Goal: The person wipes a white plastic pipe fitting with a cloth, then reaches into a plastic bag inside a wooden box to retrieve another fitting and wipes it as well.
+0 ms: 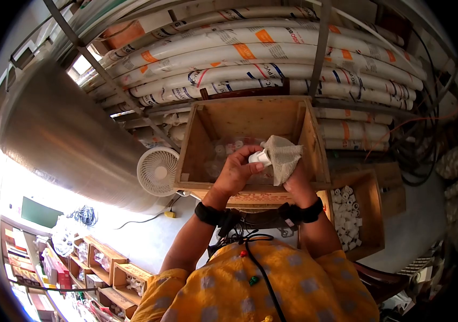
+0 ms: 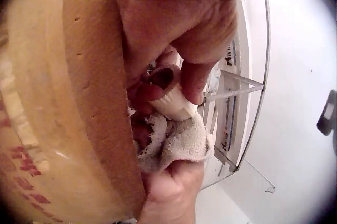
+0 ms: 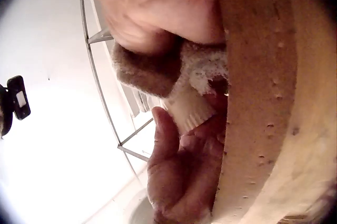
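Pipe fitting (image 1: 261,157), white and ribbed, is held over the near part of the wooden crate (image 1: 250,115). It is gripped by the left hand (image 1: 237,170), with the thumb on one side and the fingers curled round the other. A rough, pale cloth (image 1: 283,155) is grasped in the right hand (image 1: 296,178) and is touched to one end of the fitting; how each finger lies beneath the cloth cannot be told. Inside the crate, below the hands, clear plastic (image 1: 214,167) and small white pieces (image 1: 229,148) are seen. Just beside the crate's left side, a white fan (image 1: 159,172) is placed. To the right of the crate, many white fittings (image 1: 346,217) are heaped in a smaller wooden box (image 1: 371,214). Behind the crate, long printed white pipes (image 1: 213,58) are stacked on a metal rack (image 1: 320,51), and farther left a large wrapped roll (image 1: 67,129) is seen leaning.
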`<state>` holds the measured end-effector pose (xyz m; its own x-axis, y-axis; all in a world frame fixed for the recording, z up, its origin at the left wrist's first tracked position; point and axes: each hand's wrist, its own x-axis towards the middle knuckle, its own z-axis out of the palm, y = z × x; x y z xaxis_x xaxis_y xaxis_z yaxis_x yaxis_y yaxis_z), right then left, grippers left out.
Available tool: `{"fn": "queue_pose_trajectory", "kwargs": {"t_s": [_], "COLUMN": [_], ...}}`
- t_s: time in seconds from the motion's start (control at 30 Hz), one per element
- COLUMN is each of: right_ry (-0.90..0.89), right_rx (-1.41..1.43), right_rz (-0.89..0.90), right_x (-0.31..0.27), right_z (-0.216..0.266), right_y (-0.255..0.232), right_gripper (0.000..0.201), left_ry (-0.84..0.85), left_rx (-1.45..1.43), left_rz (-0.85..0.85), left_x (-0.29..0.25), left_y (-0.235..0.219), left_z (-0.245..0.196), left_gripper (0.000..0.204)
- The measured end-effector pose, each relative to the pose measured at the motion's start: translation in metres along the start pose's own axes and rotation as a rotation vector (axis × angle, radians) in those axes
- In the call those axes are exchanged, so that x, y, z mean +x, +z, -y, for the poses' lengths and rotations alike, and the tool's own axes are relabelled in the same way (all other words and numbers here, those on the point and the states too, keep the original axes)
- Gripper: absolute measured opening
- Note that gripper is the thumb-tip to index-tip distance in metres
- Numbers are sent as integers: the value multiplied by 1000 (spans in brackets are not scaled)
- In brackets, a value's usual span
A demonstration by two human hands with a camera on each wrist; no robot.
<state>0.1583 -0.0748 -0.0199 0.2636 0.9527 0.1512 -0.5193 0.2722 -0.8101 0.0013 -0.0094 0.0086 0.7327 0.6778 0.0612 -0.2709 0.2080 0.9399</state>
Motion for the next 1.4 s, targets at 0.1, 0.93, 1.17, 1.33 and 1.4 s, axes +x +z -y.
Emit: {"fn": "queue_pose_trajectory", "kwargs": {"t_s": [0.1, 0.93, 1.17, 1.33, 1.4], "right_ry": [-33, -108, -305, -458, -402], "right_rx": [-200, -400, -501, -778, -797], "right_rz": [38, 20, 87, 43, -5], "right_x": [1, -6, -5, -3, 2], "right_z": [3, 14, 7, 3, -8], "right_y": [0, 9, 15, 9, -2], "right_gripper": [40, 39, 36, 27, 30], "left_ry": [9, -45, -45, -36, -42], "left_rx": [-130, -233, -282, -246, -259], "left_rz": [7, 46, 61, 107, 92], "left_x": [0, 3, 3, 5, 4], "left_y": [-3, -10, 0, -5, 0], "left_z": [6, 6, -2, 3, 0], "left_gripper": [38, 39, 41, 41, 40]}}
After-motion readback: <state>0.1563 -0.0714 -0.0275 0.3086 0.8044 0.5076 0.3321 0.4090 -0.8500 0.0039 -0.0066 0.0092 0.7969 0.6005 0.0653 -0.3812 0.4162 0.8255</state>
